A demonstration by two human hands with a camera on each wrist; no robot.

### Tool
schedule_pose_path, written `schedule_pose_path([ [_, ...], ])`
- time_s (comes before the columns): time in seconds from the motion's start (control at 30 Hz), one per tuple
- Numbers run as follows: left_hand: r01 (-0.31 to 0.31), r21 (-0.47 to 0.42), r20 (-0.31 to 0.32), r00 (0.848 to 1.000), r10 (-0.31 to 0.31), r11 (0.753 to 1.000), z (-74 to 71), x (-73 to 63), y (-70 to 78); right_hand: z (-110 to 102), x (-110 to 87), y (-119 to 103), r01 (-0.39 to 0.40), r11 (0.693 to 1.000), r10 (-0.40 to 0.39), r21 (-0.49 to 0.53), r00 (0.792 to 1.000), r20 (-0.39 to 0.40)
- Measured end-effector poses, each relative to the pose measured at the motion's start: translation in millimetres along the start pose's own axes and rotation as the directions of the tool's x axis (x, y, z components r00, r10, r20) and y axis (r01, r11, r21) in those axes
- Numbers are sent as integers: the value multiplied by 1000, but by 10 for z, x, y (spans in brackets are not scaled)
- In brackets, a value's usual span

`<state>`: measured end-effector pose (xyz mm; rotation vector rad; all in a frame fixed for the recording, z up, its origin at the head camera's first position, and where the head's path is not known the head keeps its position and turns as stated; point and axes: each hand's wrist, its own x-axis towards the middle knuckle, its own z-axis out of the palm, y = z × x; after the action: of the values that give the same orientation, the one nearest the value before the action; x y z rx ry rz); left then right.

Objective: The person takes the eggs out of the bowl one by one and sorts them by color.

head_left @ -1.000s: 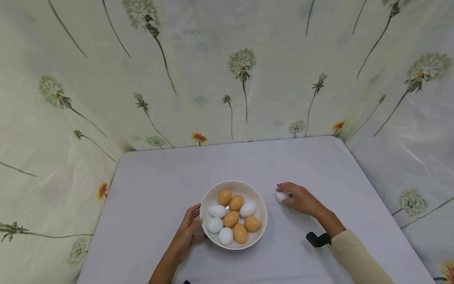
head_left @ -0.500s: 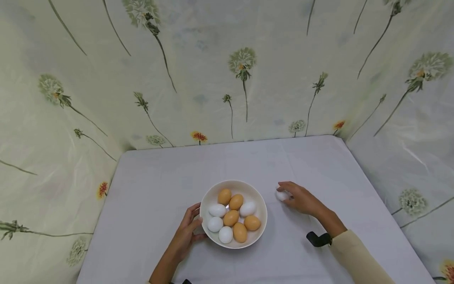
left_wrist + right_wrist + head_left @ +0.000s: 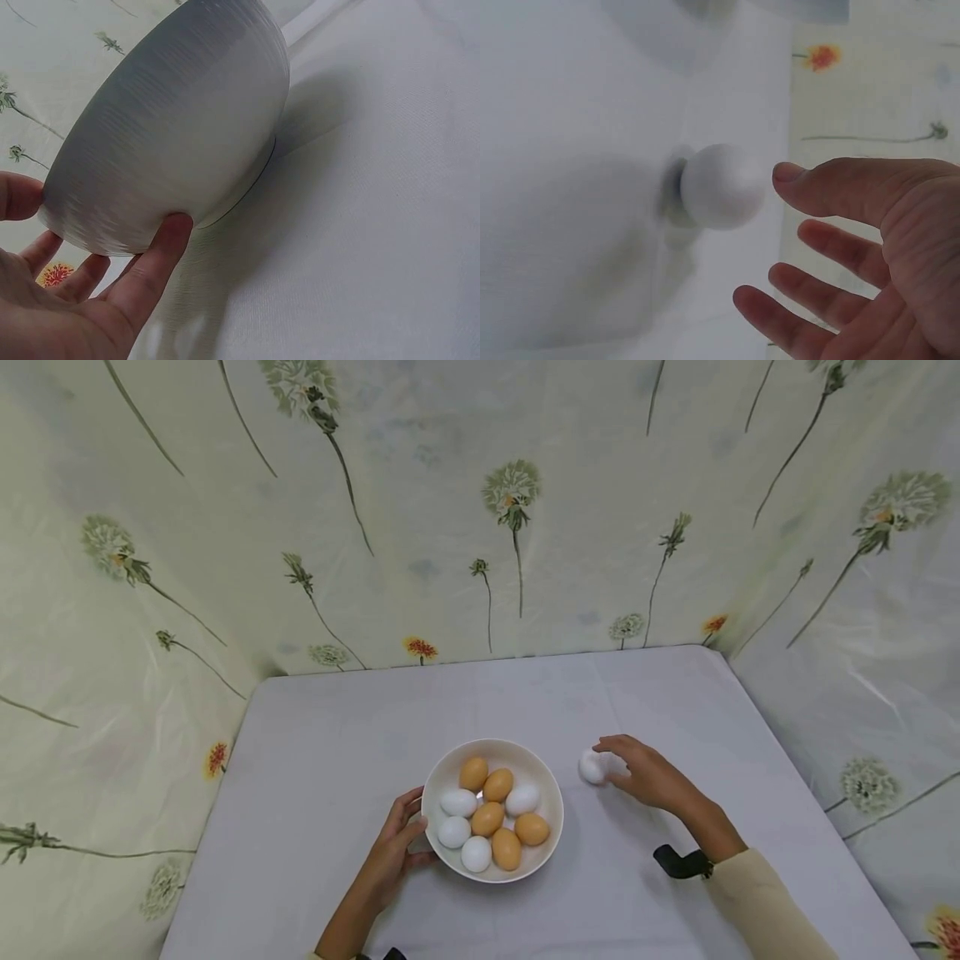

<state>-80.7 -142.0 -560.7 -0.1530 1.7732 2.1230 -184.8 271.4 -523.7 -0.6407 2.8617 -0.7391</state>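
A white bowl [image 3: 433, 847] with brown and white eggs lying in it stands on the cloth-covered table. My left hand [image 3: 390, 852] holds it from the left, thumb at the rim; in the left wrist view the fingertips [image 3: 174, 229] bear on its outer wall [image 3: 172, 120]. A single white egg [image 3: 591, 767] lies on the cloth right of the bowl. My right hand [image 3: 652, 777] is just to the right of that egg, thumb and fingers spread with nothing in them. The right wrist view shows a gap between the thumb and the egg [image 3: 724, 186].
A pale lilac cloth [image 3: 337, 735] covers the table. Floral sheeting [image 3: 442, 543] rises behind the table and along both sides. A black wrist mount [image 3: 681, 862] sits at my right sleeve [image 3: 757, 893].
My right hand has let go of the white egg and drawn back slightly to the right, its fingers opening. The left hand and bowl have stayed put.
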Motion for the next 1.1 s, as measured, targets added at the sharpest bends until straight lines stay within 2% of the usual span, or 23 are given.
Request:
schedule_pose_path([
  [0.23, -2, 0, 1, 1000, 2, 1000, -3, 0, -2, -72, 20, -181, 33, 998, -31, 53, 999, -36],
  [0.47, 6, 6, -8, 1000, -6, 1000, 0, -1, -2, -101, 81, -511, 96, 988, -99, 117, 995, 22],
  [0.67, 6, 5, -9, 1000, -6, 1000, -1, -2, 1, -76, 136, -757, 191, 973, -201, 130, 977, 68],
  [0.87, -3, -6, -2, 1000, 3, 1000, -12, -6, 4, -54, 257, -951, 319, 939, -328, 126, 943, 53],
  [1.1, -2, -8, 0, 1000, 2, 1000, -13, -6, 19, 20, 430, -1150, 432, 896, -442, 97, 889, 120],
])
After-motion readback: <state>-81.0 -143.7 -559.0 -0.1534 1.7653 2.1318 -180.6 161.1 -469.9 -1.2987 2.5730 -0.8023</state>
